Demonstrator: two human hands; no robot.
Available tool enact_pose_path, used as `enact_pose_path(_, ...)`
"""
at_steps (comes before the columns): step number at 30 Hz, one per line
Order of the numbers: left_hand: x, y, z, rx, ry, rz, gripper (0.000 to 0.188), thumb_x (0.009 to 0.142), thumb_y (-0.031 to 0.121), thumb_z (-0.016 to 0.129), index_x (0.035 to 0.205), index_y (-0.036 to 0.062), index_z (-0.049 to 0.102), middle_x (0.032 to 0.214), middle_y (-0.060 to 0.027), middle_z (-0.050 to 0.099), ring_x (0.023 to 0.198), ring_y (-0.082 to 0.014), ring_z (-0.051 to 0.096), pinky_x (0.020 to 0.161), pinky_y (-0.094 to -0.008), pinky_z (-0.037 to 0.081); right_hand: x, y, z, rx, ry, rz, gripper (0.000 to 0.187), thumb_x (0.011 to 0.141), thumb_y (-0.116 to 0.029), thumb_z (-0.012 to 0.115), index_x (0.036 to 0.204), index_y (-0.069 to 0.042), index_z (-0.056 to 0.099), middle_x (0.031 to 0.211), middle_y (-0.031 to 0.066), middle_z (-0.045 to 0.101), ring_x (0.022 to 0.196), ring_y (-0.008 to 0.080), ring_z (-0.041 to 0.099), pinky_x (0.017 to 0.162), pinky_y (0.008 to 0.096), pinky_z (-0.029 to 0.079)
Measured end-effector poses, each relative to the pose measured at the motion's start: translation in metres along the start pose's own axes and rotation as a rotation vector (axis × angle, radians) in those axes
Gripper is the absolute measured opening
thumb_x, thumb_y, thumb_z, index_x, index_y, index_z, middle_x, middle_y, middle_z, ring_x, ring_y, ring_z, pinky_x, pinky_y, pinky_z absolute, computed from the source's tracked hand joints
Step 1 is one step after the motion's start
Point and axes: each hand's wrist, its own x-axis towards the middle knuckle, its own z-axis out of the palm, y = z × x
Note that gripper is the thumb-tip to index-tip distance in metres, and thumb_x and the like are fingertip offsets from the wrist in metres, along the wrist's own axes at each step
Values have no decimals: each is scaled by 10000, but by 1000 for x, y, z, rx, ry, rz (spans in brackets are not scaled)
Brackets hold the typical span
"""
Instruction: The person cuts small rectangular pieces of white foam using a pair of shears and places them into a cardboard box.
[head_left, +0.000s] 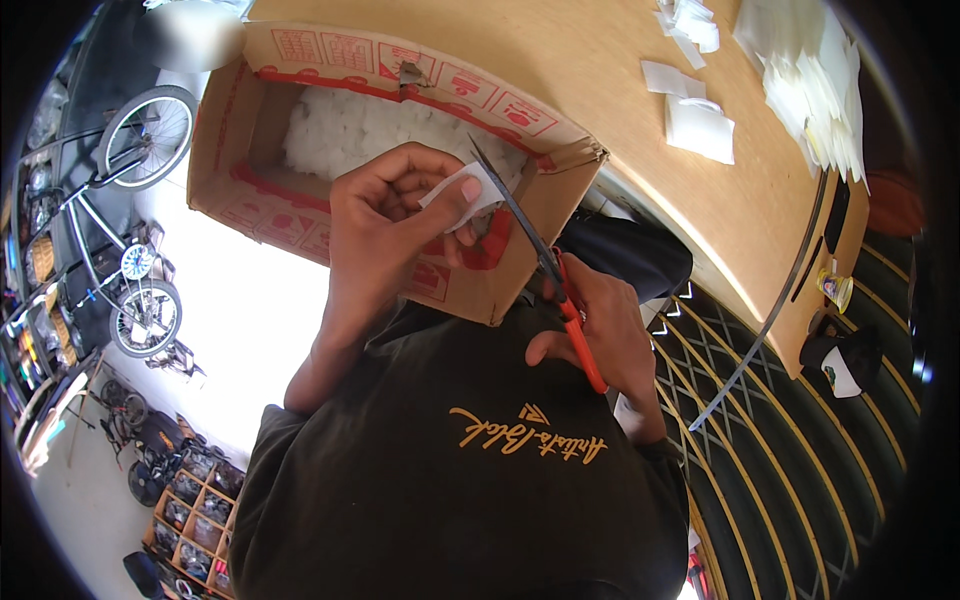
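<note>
Pinched between the thumb and fingers of my left hand (385, 205) is a small white piece of thin sheet (462, 192); whether it is paper or cloth I cannot tell. My right hand (612, 325) grips a pair of scissors (580, 340) with red handles and dark blades. The blades point up and to the left, and lie along the right edge of the white piece. Both hands are over the near side of an open cardboard box (560, 190) with red print. Inside it lies a heap of small white pieces (350, 130).
A wooden table (580, 70) carries loose white pieces (700, 130) and a thick stack of white sheets (815, 90). Beyond its right edge are a yellow cup (835, 288) and a cap (845, 365). Bicycles (140, 262) and a compartment shelf (200, 520) stand at left.
</note>
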Motion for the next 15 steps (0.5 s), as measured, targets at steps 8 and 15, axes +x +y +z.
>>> enact_pose_path(8,-1,-2,-2,-56,27,15,150,881,52,691,950,-68,632,806,-121,684,613,-123,643,480,-219,495,1,0,-2,-29,-4,-21,791,505,-610,859,953,-39,544,618,73,506,597,346,559,567,390,440)
enact_pose_path(15,-3,-6,-1,-33,-97,-7,119,880,8,678,965,-65,639,810,-124,691,632,-123,659,502,-217,513,3,-3,-2,-40,29,18,766,536,-574,844,987,-17,572,669,96,558,650,385,559,599,388,435)
